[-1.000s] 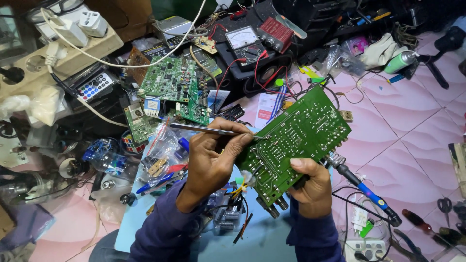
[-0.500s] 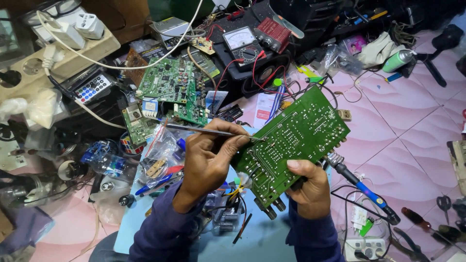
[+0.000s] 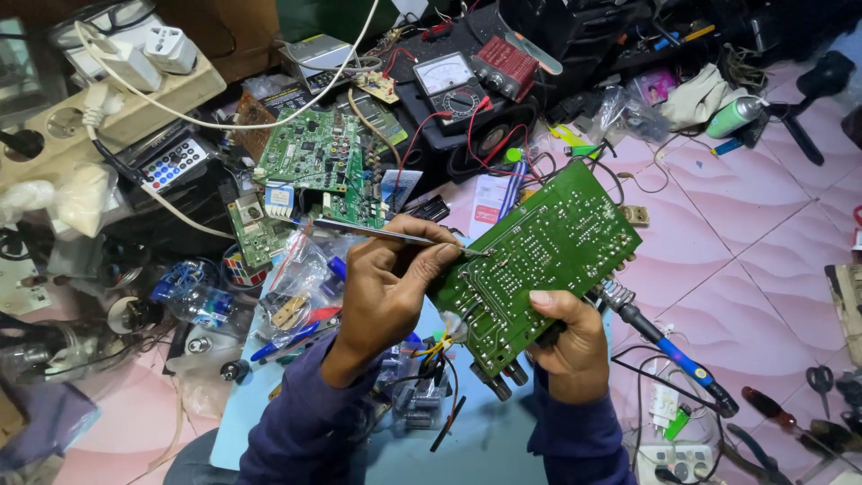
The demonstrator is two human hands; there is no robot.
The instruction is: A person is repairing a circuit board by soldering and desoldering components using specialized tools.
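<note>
My right hand (image 3: 567,346) grips the lower edge of a green circuit board (image 3: 539,256), held tilted with its solder side up and its knobs pointing down. My left hand (image 3: 388,287) pinches thin metal tweezers (image 3: 395,235) and rests against the board's left edge. The tweezers' tip touches the solder side near the upper left corner. Coloured wires hang from the board's underside between my two wrists. Both sleeves are dark blue.
A blue-handled soldering iron (image 3: 669,355) lies on its coil stand right of the board. More green boards (image 3: 310,166) lie at the upper left, an analogue meter (image 3: 449,76) behind them. A power strip (image 3: 99,99), a spray can (image 3: 732,115), scissors (image 3: 819,382) and screwdrivers clutter the pink tiled floor.
The board and both hands stay almost still. The tweezers' tip has shifted slightly along the board's upper left part.
</note>
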